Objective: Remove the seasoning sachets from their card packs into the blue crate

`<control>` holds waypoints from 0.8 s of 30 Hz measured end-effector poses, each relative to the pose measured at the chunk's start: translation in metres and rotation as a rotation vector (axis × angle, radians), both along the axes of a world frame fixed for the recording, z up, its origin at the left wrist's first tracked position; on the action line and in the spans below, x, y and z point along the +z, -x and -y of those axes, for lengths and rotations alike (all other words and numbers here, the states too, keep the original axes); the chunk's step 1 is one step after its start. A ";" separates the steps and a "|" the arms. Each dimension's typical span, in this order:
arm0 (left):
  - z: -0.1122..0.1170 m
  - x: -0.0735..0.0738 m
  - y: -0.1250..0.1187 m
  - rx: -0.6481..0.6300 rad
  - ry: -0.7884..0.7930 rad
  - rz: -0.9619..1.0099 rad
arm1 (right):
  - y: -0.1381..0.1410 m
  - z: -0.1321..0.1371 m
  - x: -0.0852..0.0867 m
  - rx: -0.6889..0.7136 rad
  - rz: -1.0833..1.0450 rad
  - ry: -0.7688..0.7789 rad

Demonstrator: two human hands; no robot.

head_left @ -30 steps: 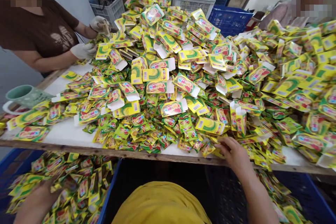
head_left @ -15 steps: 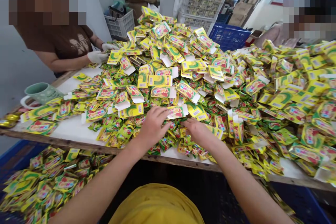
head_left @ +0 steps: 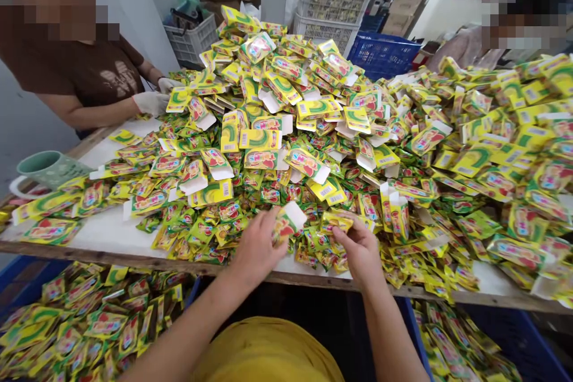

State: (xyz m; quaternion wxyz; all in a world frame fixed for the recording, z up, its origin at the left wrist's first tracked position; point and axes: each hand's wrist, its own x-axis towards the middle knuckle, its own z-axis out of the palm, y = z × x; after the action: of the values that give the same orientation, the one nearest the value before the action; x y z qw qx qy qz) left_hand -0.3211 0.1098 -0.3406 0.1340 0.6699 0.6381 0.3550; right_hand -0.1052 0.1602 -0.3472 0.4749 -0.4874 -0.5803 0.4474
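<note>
My left hand [head_left: 257, 248] is closed around a small yellow carton [head_left: 286, 222] with its white flap open, lifted just above the table's near edge. My right hand [head_left: 360, 250] pinches a yellow-green sachet [head_left: 336, 221] beside the carton's open end. Both hands hover over a loose layer of small sachets [head_left: 233, 215]. Behind them rises a big heap of yellow cartons [head_left: 286, 89], many with open white flaps.
The white table [head_left: 111, 230] has a wooden front edge. A green mug [head_left: 47, 168] stands at its left end. Blue crates [head_left: 94, 322] of filled packs sit below on both sides. A person's gloved hands [head_left: 152, 101] work at far left; another person sits at far right.
My left hand came up from the lower crate, reached into the heap and lifted a carton. My right hand picked up a sachet and drew back toward me beside the carton.
</note>
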 end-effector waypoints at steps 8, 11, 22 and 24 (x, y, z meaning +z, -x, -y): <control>0.020 -0.045 -0.039 0.017 0.085 0.211 | 0.039 0.021 0.001 -0.024 0.331 -0.114; 0.022 -0.049 -0.042 0.038 0.061 0.222 | 0.035 0.015 0.012 0.158 0.543 -0.142; 0.020 -0.038 -0.019 -0.128 0.282 0.887 | 0.039 -0.004 0.035 0.450 0.532 -0.357; 0.020 -0.040 -0.015 -0.136 0.289 0.916 | 0.043 0.002 0.031 0.494 0.614 -0.459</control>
State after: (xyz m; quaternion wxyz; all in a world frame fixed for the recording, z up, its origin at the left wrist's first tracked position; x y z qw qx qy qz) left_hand -0.3063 0.0897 -0.3806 0.5159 0.4595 0.5110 0.5115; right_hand -0.1483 0.1582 -0.3166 0.2557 -0.3267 -0.8771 0.2421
